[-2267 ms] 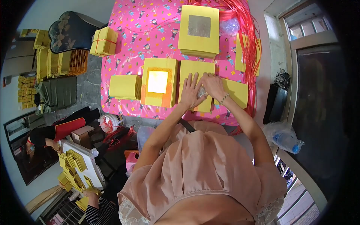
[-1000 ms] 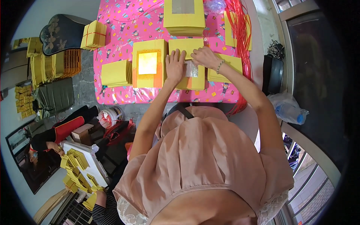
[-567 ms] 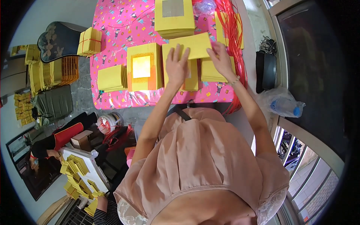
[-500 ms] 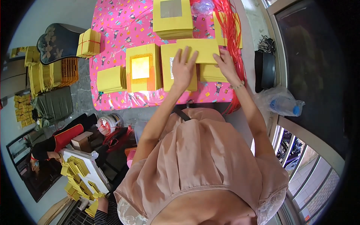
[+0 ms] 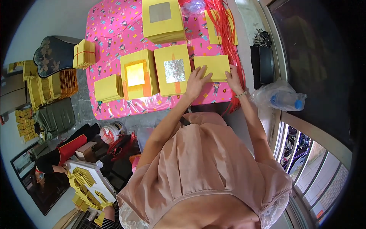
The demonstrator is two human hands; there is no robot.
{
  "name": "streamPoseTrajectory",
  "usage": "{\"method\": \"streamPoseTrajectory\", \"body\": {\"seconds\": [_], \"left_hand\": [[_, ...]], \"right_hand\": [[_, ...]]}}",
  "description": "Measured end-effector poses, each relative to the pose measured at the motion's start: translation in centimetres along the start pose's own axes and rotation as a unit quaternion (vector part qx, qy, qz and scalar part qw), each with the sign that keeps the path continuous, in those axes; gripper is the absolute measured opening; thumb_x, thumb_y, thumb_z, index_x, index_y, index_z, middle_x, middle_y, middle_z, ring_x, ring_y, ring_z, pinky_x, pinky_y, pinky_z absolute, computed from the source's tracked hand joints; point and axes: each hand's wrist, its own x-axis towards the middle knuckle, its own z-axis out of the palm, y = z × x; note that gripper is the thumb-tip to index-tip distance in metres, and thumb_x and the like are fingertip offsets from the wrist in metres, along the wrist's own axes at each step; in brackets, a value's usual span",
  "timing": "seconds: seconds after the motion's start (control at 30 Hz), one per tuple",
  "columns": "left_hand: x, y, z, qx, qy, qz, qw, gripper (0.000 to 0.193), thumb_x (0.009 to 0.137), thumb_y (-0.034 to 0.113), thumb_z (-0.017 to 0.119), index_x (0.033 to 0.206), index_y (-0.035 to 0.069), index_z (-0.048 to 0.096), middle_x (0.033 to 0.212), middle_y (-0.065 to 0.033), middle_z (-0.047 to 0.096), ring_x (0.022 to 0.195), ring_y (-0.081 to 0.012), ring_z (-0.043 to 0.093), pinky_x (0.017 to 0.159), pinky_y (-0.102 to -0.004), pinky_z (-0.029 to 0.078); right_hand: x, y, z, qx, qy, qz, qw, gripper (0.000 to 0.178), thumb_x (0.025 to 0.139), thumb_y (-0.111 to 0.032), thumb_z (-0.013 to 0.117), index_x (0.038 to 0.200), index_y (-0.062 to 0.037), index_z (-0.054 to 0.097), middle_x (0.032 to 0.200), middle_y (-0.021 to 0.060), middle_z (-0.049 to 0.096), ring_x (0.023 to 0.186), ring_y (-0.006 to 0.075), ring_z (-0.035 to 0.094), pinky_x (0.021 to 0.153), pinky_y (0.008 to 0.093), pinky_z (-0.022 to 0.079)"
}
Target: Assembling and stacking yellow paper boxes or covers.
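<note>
While both hands (image 5: pixel 196 82) (image 5: pixel 234 81) touch rectangular yellow paper (image 5: pixel 216 65), square foil (image 5: pixel 174 71) glitters

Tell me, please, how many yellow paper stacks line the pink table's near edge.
4, left to right: left-end plain stack, gold-square stack, silver-square stack, and right-end plain stack between the left hand and right hand. None appears hidden there.

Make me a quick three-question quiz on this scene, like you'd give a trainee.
1. True or false: the left hand and right hand are at opposite sides of one folded yellow stack.
2. What colour is the square on the stack immediately left of it? A) blue B) silver C) green
3. Fill in: the yellow bundle at the pink cloth's left edge is tied with ____ string.

Key: 1. True. 2. B. 3. Red.
</note>
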Motion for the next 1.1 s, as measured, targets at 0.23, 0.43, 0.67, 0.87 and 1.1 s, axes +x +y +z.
{"method": "streamPoseTrajectory", "body": {"seconds": [0.23,0.43,0.67,0.87,1.1], "left_hand": [[-0.3,0.1,0.4,-0.013,-0.037,-0.002,0.999,0.042,0.079,0.011,0.056,0.120,0.017,0.064,0.137,-0.0151,0.048,0.124,-0.0364,0.045,0.104,-0.0415,0.040],[-1.3,-0.3,1.2,0.019,-0.061,-0.006,0.998,0.043,0.078,0.009,0.056,0.119,0.014,0.064,0.133,-0.0144,0.050,0.121,-0.0353,0.046,0.103,-0.0397,0.041],[-1.4,-0.3,1.7,0.031,-0.060,-0.013,0.998,0.048,0.075,0.010,0.064,0.123,0.015,0.062,0.132,-0.0146,0.052,0.120,-0.0353,0.047,0.103,-0.0386,0.042],[-2.3,0.0,1.2,0.058,-0.097,-0.007,0.994,0.052,0.081,0.013,0.055,0.133,0.013,0.053,0.141,-0.0136,0.044,0.130,-0.0329,0.041,0.108,-0.0454,0.034],[-3.9,0.9,0.9,0.135,-0.163,-0.052,0.976,0.078,0.084,0.034,0.063,0.148,0.005,0.028,0.154,-0.0106,0.027,0.144,-0.0275,0.021,0.116,-0.0493,0.018]], "right_hand": [[-0.4,1.1,0.0,-0.054,0.020,-0.058,0.997,0.038,0.095,-0.007,0.049,0.127,-0.0003,0.031,0.112,0.0221,0.056,0.104,0.0316,0.059,0.089,0.0409,0.046],[-1.7,-1.5,0.4,-0.181,0.038,-0.086,0.979,0.038,0.090,-0.008,0.056,0.124,0.0013,0.039,0.121,0.0252,0.052,0.110,0.0406,0.054,0.090,0.0464,0.045],[-2.3,-5.6,2.5,-0.399,0.053,-0.211,0.891,0.063,0.090,-0.026,0.061,0.143,-0.0029,0.034,0.144,0.0205,0.036,0.136,0.0390,0.031,0.106,0.0511,0.031],[-1.8,-2.3,3.9,-0.443,-0.030,-0.187,0.876,0.064,0.096,-0.039,0.048,0.148,-0.0083,0.028,0.155,0.0167,0.021,0.144,0.0385,0.014,0.113,0.0573,0.015],[-1.9,-1.2,4.6,-0.457,-0.007,-0.208,0.865,0.065,0.096,-0.039,0.047,0.150,-0.0107,0.026,0.156,0.0154,0.019,0.145,0.0375,0.011,0.113,0.0578,0.013]]}}
